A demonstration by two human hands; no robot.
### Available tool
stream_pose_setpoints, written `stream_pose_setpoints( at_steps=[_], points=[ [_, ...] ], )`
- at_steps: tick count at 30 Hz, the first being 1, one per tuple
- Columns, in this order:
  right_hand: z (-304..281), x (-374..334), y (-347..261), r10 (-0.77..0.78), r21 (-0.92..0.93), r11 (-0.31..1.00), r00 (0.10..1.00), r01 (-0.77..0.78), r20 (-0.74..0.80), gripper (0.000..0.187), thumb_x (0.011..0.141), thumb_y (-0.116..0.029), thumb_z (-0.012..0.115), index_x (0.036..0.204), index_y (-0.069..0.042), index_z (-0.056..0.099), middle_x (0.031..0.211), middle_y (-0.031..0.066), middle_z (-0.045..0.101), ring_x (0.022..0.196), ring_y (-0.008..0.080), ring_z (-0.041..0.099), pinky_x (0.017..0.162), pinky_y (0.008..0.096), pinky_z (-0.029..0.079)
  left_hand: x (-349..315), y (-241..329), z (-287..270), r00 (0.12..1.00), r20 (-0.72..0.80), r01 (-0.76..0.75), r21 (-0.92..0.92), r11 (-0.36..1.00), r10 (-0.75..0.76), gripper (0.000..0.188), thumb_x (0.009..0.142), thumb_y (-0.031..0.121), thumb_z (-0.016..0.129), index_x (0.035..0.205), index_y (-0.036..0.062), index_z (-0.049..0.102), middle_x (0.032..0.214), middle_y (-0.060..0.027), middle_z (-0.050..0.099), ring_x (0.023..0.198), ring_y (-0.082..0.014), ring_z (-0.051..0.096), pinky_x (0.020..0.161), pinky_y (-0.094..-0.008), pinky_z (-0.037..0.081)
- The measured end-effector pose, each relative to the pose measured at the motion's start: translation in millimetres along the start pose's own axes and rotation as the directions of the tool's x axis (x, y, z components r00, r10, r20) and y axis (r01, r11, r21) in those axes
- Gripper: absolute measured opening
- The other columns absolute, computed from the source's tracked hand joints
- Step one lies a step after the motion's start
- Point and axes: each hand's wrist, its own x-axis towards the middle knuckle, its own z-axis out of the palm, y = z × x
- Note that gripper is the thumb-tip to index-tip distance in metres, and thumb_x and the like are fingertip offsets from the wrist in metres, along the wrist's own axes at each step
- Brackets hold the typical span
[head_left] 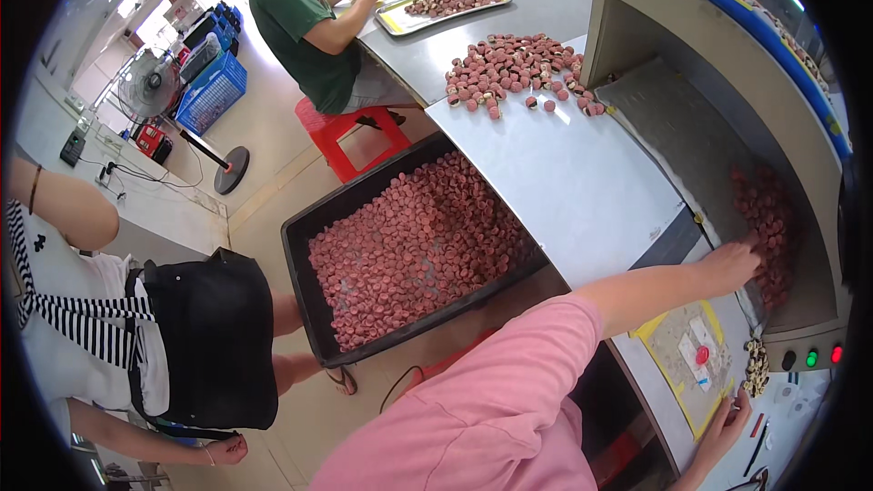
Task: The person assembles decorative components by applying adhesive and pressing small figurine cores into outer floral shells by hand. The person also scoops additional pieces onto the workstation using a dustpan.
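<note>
My left hand reaches into the grey curved housing of a machine, against a heap of small dark red round caps. Its fingertips are partly lost among the caps, so I cannot tell whether they grip any. At the lower right, my right hand rests by the edge of a yellow-bordered mat, fingers stretched out and apart, with nothing seen in it. A single bright red round piece lies on white strips on the mat. Beyond the right fingertips is a small pile of yellowish and black pieces.
A black crate full of red caps stands left of the table. Reddish balls are heaped at the table's far end. A co-worker in green sits beyond; another person stands at left. Lit buttons sit on the machine.
</note>
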Motion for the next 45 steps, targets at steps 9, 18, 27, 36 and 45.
stream_pose_setpoints(
  at_steps=[9,18,27,36,45],
  points=[
    [-15.0,-1.9,15.3,-0.051,0.108,0.993,0.999,0.053,-0.018,0.024,0.094,-0.013,0.051,0.113,0.000,0.054,0.096,0.0028,0.055,0.076,0.0095,0.045,0.067,0.0218,0.039,-9.2,18.2,-55.8,0.986,-0.164,-0.051,-0.140,0.989,0.027,0.019,0.087,0.018,0.057,0.093,0.0003,0.052,0.095,-0.0186,0.051,0.085,-0.0329,0.055,0.075,-0.0376,0.046],
    [-19.8,-4.8,8.5,-0.138,0.124,0.982,0.988,0.145,-0.064,0.021,0.094,-0.009,0.050,0.111,0.001,0.056,0.100,0.0071,0.057,0.087,0.0141,0.052,0.076,0.0245,0.042,-90.7,83.8,-140.1,0.892,0.165,0.443,-0.514,0.735,-0.422,0.024,0.093,0.021,0.050,0.106,0.0014,0.054,0.088,-0.0057,0.053,0.077,-0.0122,0.052,0.071,-0.0268,0.046],
    [-18.5,-5.3,11.5,-0.132,0.062,0.990,0.991,0.130,0.035,0.031,0.095,-0.015,0.050,0.122,0.001,0.051,0.115,0.0102,0.056,0.097,0.0211,0.054,0.089,0.0272,0.041,-139.5,92.5,-150.7,0.971,-0.033,0.222,-0.246,0.943,-0.237,0.019,0.088,0.020,0.057,0.088,0.0012,0.056,0.084,-0.0135,0.058,0.081,-0.0280,0.057,0.071,-0.0355,0.045],
    [-7.5,-15.4,-39.0,-0.265,-0.296,0.924,0.963,0.242,-0.038,0.030,0.089,-0.023,0.059,0.105,0.001,0.062,0.098,0.0166,0.065,0.085,0.0290,0.062,0.081,0.0352,0.049,-157.8,80.0,-154.2,0.969,-0.132,0.179,-0.216,0.960,-0.210,0.020,0.089,0.017,0.053,0.107,0.0081,0.052,0.095,-0.0122,0.057,0.087,-0.0301,0.058,0.074,-0.0376,0.046],
    [-0.3,-10.9,-52.7,-0.215,-0.355,0.916,0.976,0.190,-0.033,0.027,0.091,-0.020,0.057,0.102,0.005,0.061,0.097,0.0216,0.061,0.089,0.0328,0.058,0.082,0.0403,0.048,-160.1,75.4,-159.2,0.973,-0.116,0.174,-0.187,0.967,-0.197,0.021,0.088,0.016,0.054,0.107,0.0079,0.050,0.094,-0.0115,0.060,0.082,-0.0308,0.060,0.071,-0.0386,0.048]
  ],
)
